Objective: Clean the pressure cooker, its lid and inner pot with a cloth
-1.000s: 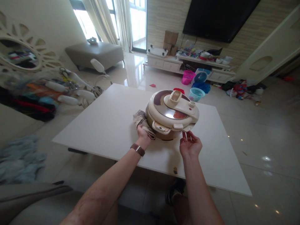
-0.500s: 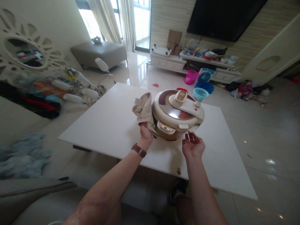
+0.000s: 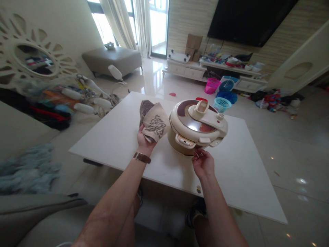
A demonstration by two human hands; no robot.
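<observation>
A beige and brown electric pressure cooker (image 3: 197, 127) with its lid on sits on the white table (image 3: 108, 133). My left hand (image 3: 146, 140), with a brown strap at the wrist, holds a folded beige and brown cloth (image 3: 155, 121) up, just left of the cooker and apart from it. Palm up, my right hand (image 3: 204, 163) is at the cooker's lower front with its fingers curled. Whether those fingers touch the cooker or hold anything is hard to make out.
A small sticker (image 3: 198, 189) lies at the table's near edge. Beyond the table stand a turquoise basket (image 3: 222, 104) and a pink basket (image 3: 212, 85) on the floor. A grey sofa (image 3: 38, 219) is at the lower left.
My left hand has moved left, taking the cloth off the cooker's side, and the cloth's patterned face now shows. My right hand has shifted slightly left, its fingers more curled.
</observation>
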